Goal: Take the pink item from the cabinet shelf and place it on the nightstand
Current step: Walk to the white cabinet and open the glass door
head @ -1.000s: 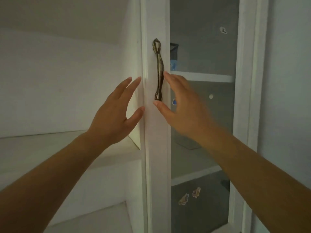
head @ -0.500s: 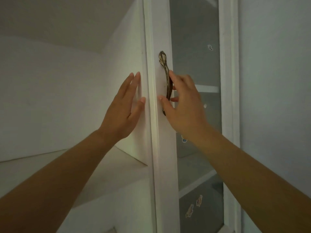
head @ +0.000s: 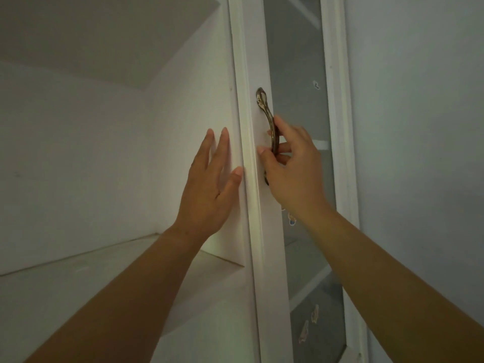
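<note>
A white cabinet door [head: 251, 231] with a frosted glass pane stands in front of me, seen nearly edge-on. My right hand [head: 293, 174] has its fingers curled around the door's brass handle [head: 264, 106]. My left hand [head: 209, 189] is flat and open, fingers spread, against the white side panel [head: 193, 100] just left of the door's frame. No pink item shows in this view; the glass hides what lies behind it.
A white shelf [head: 78, 279] runs across the open compartment at the left. Behind the glass [head: 296, 74], shelf boards and small stickers [head: 314, 313] show dimly. A plain grey wall [head: 419, 153] fills the right side.
My right hand went from beside the handle to fingers wrapped around it. My left hand slid up the side panel. The view tilted upward and closer to the door.
</note>
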`<action>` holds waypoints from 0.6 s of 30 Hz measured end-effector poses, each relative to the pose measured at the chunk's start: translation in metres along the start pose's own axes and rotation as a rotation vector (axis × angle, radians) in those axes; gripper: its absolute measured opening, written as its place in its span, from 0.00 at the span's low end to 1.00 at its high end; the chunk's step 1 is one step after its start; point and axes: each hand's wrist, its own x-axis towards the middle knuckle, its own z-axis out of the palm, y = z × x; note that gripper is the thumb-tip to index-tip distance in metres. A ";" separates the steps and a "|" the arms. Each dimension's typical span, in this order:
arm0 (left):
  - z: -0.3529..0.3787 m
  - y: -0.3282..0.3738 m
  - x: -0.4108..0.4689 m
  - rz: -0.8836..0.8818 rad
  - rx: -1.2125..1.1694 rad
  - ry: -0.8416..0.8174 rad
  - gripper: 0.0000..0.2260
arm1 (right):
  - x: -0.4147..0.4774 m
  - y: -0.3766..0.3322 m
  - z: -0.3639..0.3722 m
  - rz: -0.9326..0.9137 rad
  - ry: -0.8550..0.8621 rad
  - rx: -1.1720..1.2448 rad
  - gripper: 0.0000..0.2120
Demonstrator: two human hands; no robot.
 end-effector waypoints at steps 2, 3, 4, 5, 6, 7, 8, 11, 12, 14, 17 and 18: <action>-0.001 0.002 0.000 -0.012 -0.009 0.008 0.27 | 0.000 0.000 0.001 -0.002 0.006 -0.010 0.23; -0.002 0.003 0.000 -0.021 -0.019 0.010 0.28 | 0.001 0.001 0.001 0.005 0.009 -0.015 0.23; -0.003 0.003 0.000 -0.030 -0.030 0.008 0.28 | 0.000 0.001 0.001 0.014 0.010 -0.018 0.23; -0.004 0.004 0.000 -0.037 -0.039 0.007 0.28 | 0.000 0.001 0.001 0.021 0.010 -0.019 0.23; -0.005 0.004 0.001 -0.041 -0.041 0.007 0.28 | 0.000 0.002 0.001 0.026 0.007 -0.018 0.23; -0.005 0.005 0.001 -0.042 -0.033 0.009 0.28 | 0.000 0.002 0.000 0.035 0.001 -0.013 0.23; -0.006 0.005 0.001 -0.041 -0.019 0.011 0.28 | 0.000 0.002 -0.001 0.049 -0.008 -0.005 0.23; -0.007 0.004 0.001 -0.037 0.007 0.009 0.29 | 0.001 0.001 -0.004 0.080 -0.034 0.007 0.24; -0.007 0.004 0.001 -0.036 0.008 0.008 0.29 | 0.001 0.001 -0.005 0.085 -0.037 0.008 0.24; -0.005 0.004 0.000 -0.033 0.009 0.010 0.28 | 0.000 0.001 -0.005 0.096 -0.034 0.016 0.24; -0.004 0.004 -0.001 -0.031 0.019 0.013 0.28 | 0.001 -0.001 -0.006 0.106 -0.030 0.024 0.24; -0.004 0.004 -0.001 -0.033 0.019 0.011 0.28 | 0.001 -0.002 -0.006 0.112 -0.032 0.025 0.24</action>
